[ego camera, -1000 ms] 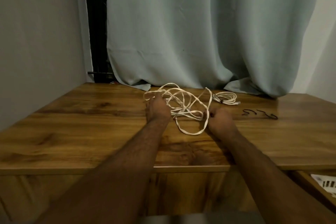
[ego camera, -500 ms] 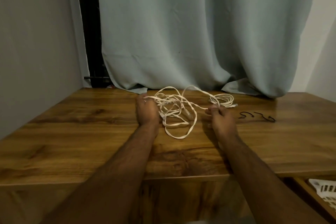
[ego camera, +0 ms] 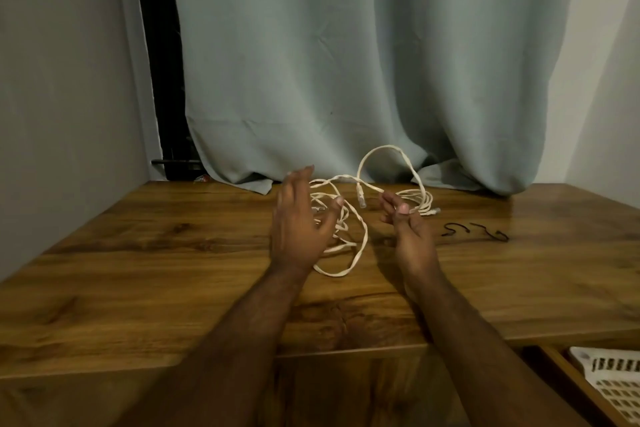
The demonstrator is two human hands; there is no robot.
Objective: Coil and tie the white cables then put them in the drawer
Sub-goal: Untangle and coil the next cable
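- Nearest the camera, below the table's (ego camera: 138, 288) front edge at the right corner, an open drawer (ego camera: 568, 381) is seen, and a white perforated basket (ego camera: 613, 381) is lying inside it.
- Two bare forearms are stretched out over the wooden table top, toward its far side.
- The left hand (ego camera: 298, 225) is raised above the table with palm turned inward and fingers spread straight; nothing is gripped by it, though the loose cable (ego camera: 360, 246) is draped just beside its thumb.
- That loose white cable is sprawled on the table in untidy loops between the two hands, one long loop trailing back toward the front edge.
- The right hand (ego camera: 405, 218) is held up over the table, and a strand of the cable is pinched between its thumb and fingers, with a plug end hanging just beside it.
- From that pinch, an arch of cable is lifted up toward the curtain (ego camera: 346, 62).
- Behind the right hand, a smaller coiled cable (ego camera: 420, 199) is resting on the table.
- To the right of it, thin black ties (ego camera: 478, 230) are laid flat on the table.
- Farthest back, the pale curtain is draped onto the table's rear edge.
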